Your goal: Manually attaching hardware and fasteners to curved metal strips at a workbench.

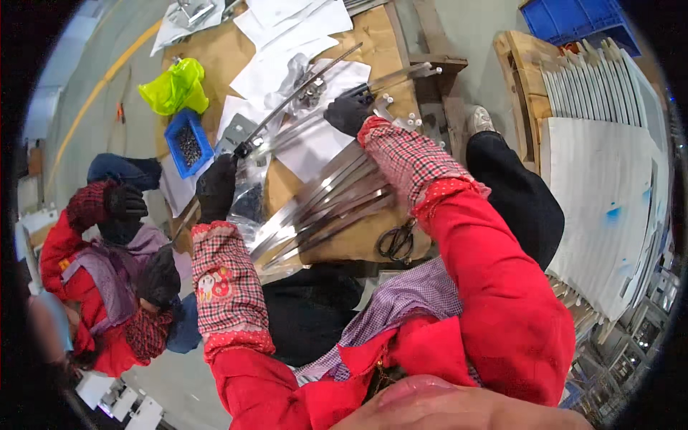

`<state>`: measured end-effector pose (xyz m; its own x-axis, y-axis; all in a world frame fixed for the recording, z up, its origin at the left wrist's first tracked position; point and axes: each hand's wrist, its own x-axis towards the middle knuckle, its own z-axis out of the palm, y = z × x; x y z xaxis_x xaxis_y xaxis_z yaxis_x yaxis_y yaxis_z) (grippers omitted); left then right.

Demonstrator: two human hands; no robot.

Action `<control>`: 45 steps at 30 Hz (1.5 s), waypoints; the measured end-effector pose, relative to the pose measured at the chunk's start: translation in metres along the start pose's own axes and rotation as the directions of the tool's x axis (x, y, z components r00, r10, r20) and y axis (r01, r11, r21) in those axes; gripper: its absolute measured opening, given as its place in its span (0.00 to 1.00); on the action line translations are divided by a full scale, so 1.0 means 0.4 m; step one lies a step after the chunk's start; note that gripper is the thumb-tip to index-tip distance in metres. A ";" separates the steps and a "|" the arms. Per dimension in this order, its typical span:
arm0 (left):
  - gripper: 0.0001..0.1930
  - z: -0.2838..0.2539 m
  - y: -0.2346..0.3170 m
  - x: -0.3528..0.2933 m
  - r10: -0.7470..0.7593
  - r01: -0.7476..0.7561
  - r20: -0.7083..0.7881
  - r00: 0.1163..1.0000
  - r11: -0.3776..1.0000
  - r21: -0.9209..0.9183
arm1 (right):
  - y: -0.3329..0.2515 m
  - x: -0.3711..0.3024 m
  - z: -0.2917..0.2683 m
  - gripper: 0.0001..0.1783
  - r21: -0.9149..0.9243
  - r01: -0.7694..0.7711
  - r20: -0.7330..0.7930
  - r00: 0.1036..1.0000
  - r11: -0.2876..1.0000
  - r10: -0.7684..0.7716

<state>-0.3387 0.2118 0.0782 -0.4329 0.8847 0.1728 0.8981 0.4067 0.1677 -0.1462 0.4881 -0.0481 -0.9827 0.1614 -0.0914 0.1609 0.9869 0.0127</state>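
Observation:
My left hand, in a black glove, is closed around a long thin metal rod. The rod slants up to the right across the work surface, and a dark piece sits on it beside my fingers. My right hand, gloved the same way, closes on a long metal strip that reaches toward my left hand; its fingers are partly hidden. Below the hands a fanned bundle of shiny metal strips lies on brown board. Small metal parts rest on plastic and white paper between the hands.
A blue bin of small dark parts and a yellow-green bag stand at the left edge. Black-handled scissors lie near me. Stacked white panels stand on the right. A co-worker with black gloves sits close on the left.

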 end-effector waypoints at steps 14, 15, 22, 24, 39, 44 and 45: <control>0.10 0.018 0.040 0.064 0.287 -0.309 -0.208 0.935 0.948 -0.079 | 0.341 -0.585 -0.284 0.14 0.498 0.045 -0.222 0.972 0.866 0.078; 0.10 0.021 0.054 0.066 0.278 -0.285 -0.109 0.954 0.957 -0.056 | 0.401 -0.640 -0.279 0.15 0.149 0.085 -0.300 0.953 0.985 -0.036; 0.10 0.014 0.014 0.008 0.272 -0.267 0.025 0.962 0.955 -0.128 | 0.534 -0.831 -0.283 0.16 -0.056 0.005 -0.344 0.939 0.998 -0.023; 0.10 0.004 -0.030 -0.008 0.305 -0.306 0.162 0.938 0.952 -0.023 | 0.591 -0.884 -0.246 0.18 -0.095 -0.094 -0.306 0.950 0.991 0.061; 0.06 -0.012 -0.047 -0.091 0.226 -0.220 0.092 0.970 0.973 -0.065 | 0.650 -0.936 -0.197 0.17 -0.133 -0.035 -0.295 0.956 0.990 -0.006; 0.05 0.009 -0.049 -0.082 0.333 -0.335 0.054 0.941 0.942 0.017 | 0.644 -0.942 -0.184 0.18 -0.064 -0.080 -0.270 0.961 0.995 0.060; 0.05 0.002 -0.053 -0.076 0.342 -0.344 0.052 0.938 0.939 0.025 | 0.643 -0.932 -0.186 0.18 -0.034 -0.092 -0.269 0.960 0.995 0.079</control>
<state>-0.3445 0.1766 0.0685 -0.0949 0.9810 0.1690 0.9938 0.0835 0.0733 0.2547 0.6821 0.0633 -0.9554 0.2336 0.1808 0.2470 0.9675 0.0549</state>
